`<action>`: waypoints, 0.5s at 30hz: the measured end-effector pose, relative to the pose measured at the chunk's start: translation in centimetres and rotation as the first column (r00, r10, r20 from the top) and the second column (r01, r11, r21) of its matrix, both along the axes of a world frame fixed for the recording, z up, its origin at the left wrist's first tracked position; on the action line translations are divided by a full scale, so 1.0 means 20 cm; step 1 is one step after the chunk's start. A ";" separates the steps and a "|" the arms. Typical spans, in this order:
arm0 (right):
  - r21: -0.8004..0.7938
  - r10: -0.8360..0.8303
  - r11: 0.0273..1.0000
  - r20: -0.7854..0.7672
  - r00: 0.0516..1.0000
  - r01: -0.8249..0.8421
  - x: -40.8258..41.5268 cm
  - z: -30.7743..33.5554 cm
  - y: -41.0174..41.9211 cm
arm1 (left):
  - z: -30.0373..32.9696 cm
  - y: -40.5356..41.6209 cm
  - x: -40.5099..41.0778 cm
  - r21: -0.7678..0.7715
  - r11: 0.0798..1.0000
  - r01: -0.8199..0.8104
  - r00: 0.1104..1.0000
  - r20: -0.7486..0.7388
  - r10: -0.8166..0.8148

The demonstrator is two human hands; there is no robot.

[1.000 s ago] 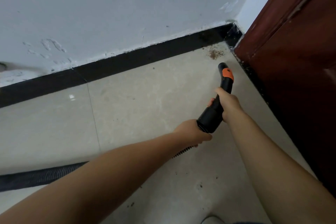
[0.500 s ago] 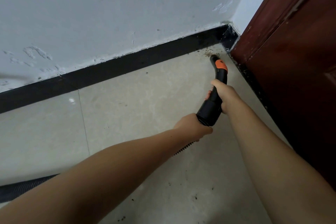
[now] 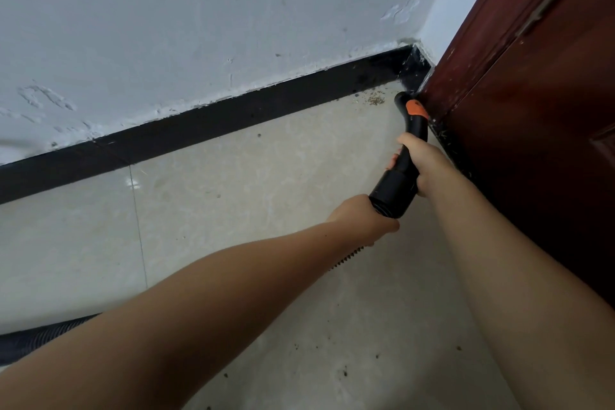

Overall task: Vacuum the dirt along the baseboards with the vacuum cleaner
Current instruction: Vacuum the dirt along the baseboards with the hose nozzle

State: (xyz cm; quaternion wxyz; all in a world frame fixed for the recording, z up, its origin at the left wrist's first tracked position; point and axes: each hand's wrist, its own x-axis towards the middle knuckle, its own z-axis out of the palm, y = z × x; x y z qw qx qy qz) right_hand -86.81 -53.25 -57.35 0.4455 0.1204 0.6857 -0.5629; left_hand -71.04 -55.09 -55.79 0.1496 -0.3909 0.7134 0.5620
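**dusty_corner:** what's the setup look like? surfaces, shapes, all of it

**tilefan:** smooth glossy beige tile floor (image 3: 233, 193) with thin grout lines, a flat black baseboard (image 3: 233, 110) running along a rough, patchy white wall (image 3: 199, 27). On the right there's a dark red-brown wooden door (image 3: 532, 110). The vacuum nozzle (image 3: 411, 130) is curved black plastic with an orange patch near the tip, widening into a round collar, then a ribbed black hose (image 3: 30, 339) trailing off lower left

**dusty_corner:** and the hands? where's the dirt?

**tilefan:** both arms stretched forward. right hand (image 3: 429, 163) has its fingers curled tight round the nozzle's narrow neck, left hand (image 3: 366, 220) grips the hose just behind the collar. Nozzle tip sits right in the corner, against the door's bottom edge, with a little crumbly brown dirt pile (image 3: 376, 99) just beside it by the baseboard. More dark specks scattered on the tile nearer the camera
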 end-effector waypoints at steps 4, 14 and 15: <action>0.009 0.029 1.000 -0.003 1.000 -0.029 -0.07 0.02 -0.03 | 0.00 -0.02 -0.06 0.010 0.999 -0.032 0.999 -0.021 0.032; 0.054 0.108 0.993 -0.016 0.994 -0.107 -0.11 0.06 -0.06 | 0.03 0.01 -0.09 0.043 0.995 -0.086 0.996 -0.027 0.087; 0.060 0.127 0.990 -0.008 0.992 -0.126 -0.09 0.06 -0.05 | 0.03 0.03 -0.08 0.056 0.994 -0.092 0.995 -0.029 0.094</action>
